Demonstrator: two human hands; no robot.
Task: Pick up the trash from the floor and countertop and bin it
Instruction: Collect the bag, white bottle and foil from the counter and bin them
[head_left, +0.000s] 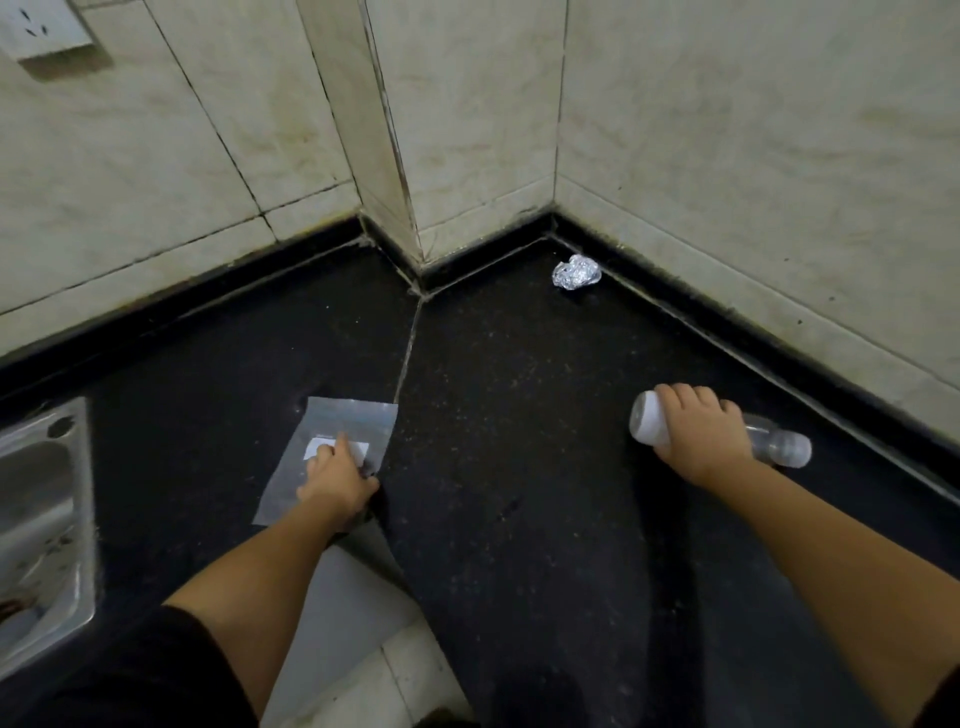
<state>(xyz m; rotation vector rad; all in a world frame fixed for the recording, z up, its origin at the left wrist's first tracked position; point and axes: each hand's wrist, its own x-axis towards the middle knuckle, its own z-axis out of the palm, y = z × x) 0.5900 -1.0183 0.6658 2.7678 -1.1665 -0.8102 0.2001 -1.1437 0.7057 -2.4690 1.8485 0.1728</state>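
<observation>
A flat silvery plastic bag (343, 423) with a white label lies on the black countertop (519, 415). My left hand (335, 480) rests on it, fingers pinching its right edge near the label. My right hand (698, 434) is closed over a clear plastic bottle (779, 447) that lies on its side at the right, its white end (647, 418) pointing left. A crumpled ball of aluminium foil (575, 272) sits alone in the far corner of the counter, near the wall.
A steel sink (41, 509) is set into the counter at the left edge. Tiled walls (727, 156) enclose the counter at the back and right, with a jutting corner column. A wall socket (41, 28) is at top left. Pale floor tile (374, 670) shows below.
</observation>
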